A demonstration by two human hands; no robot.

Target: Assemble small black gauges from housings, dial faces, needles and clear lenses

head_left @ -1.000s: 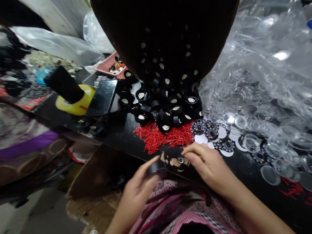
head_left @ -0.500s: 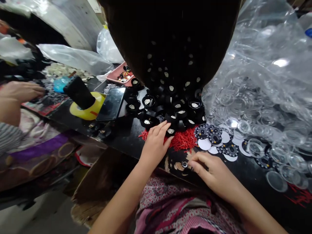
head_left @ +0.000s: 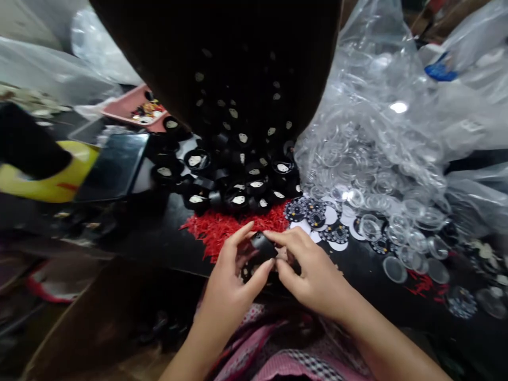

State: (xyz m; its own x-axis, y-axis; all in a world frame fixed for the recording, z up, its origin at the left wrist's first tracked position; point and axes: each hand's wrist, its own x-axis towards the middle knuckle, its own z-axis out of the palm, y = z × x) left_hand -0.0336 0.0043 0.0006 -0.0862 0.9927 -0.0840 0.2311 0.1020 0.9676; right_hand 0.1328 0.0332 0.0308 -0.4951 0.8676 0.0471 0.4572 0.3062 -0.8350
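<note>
1. Black flat table (head_left: pixel 169 238): extends beyond the left grip (head_left: pixel 234 270) and right grip (head_left: pixel 307 259).
2. Heap of thin red plastic slivers (head_left: pixel 212 230): just beyond the left grip; a forward nudge could scatter it.
3. Black, short cylindrical plastic-looking case (head_left: pixel 262 244): between both grips, pinched by the left; whether the right pinches, I cannot tell. Uneven fingertip pressure could make it slip. Its curved wall faces up; fingers hide its ends, leaving its axis unclear.

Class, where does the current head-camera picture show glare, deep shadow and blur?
Head view: glare on the clear plastic bag; head view: deep shadow beneath the black tabletop; head view: the yellow roll at left is blurred, and the black part in the left hand lacks crisp detail.
</note>
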